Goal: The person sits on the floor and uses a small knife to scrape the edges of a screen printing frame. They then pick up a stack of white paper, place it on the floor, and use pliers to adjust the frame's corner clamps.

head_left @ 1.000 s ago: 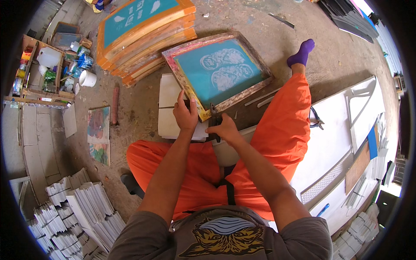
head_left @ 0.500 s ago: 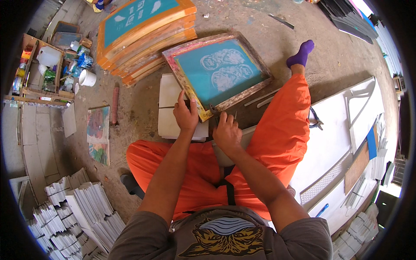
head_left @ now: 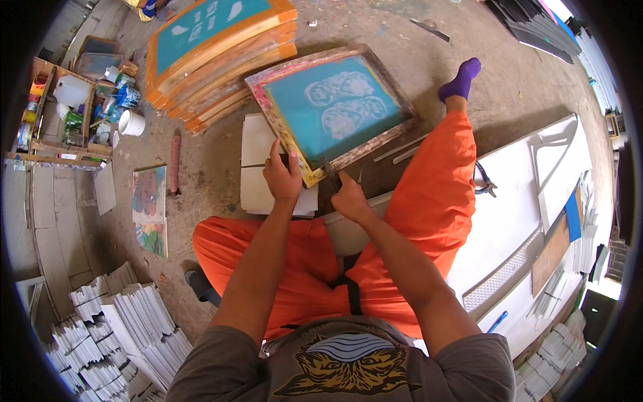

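Note:
A screen-printing frame (head_left: 341,107) with a paint-stained wooden rim and teal mesh with two pale printed shapes lies tilted in front of me. My left hand (head_left: 282,175) holds its near left edge, thumb on the rim and index finger stretched alongside. My right hand (head_left: 349,197) is closed around a dark metal tool (head_left: 331,171), whose head rests at the frame's near corner; its exact kind is hard to make out. A thin pale point shows beside the right fingers. Under the frame's left side are stacked white boards (head_left: 256,181).
Teal-meshed wooden frames (head_left: 224,63) are stacked at the far left. Beyond my left leg lie a painted board (head_left: 149,208) and a reddish roller-like rod (head_left: 175,164). Pliers (head_left: 485,181) lie on white sheets (head_left: 516,167) at the right. Paper bundles (head_left: 147,328) stand at the lower left.
My right hand has turned, and more of the dark tool now shows at the frame's corner. My left hand stays on the frame's edge. The whole view has shifted slightly.

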`<state>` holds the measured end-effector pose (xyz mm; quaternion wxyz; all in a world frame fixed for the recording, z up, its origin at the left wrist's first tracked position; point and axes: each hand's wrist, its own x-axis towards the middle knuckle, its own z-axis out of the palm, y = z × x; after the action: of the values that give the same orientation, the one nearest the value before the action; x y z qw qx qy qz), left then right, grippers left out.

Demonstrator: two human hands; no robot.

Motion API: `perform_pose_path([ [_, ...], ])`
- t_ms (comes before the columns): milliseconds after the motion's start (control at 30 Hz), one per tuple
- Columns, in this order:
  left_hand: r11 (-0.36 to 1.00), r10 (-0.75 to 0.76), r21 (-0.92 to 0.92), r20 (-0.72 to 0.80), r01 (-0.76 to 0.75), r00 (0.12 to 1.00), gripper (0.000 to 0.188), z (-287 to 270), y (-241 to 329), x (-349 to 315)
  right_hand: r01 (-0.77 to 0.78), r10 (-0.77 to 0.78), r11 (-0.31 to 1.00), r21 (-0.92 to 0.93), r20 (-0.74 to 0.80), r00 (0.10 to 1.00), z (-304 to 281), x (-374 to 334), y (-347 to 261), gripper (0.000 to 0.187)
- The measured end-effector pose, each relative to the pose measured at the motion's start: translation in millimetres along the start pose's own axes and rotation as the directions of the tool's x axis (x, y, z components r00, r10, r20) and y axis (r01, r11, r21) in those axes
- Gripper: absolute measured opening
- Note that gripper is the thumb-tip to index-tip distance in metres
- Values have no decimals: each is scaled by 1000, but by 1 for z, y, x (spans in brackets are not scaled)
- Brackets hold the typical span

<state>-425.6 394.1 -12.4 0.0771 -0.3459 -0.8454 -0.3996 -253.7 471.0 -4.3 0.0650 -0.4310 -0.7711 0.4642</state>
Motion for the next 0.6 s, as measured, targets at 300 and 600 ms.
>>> perform_pose_path([
  [300, 994, -93, -54, 42, 95, 995, 52, 2, -5, 0, -293, 192, 541, 789, 223, 956, -32, -12, 9, 34],
  [600, 984, 155, 111, -187, -136, 970, 42, -18, 9, 28, -173, 66, 954, 245, 392, 917, -73, -44, 1, 46],
])
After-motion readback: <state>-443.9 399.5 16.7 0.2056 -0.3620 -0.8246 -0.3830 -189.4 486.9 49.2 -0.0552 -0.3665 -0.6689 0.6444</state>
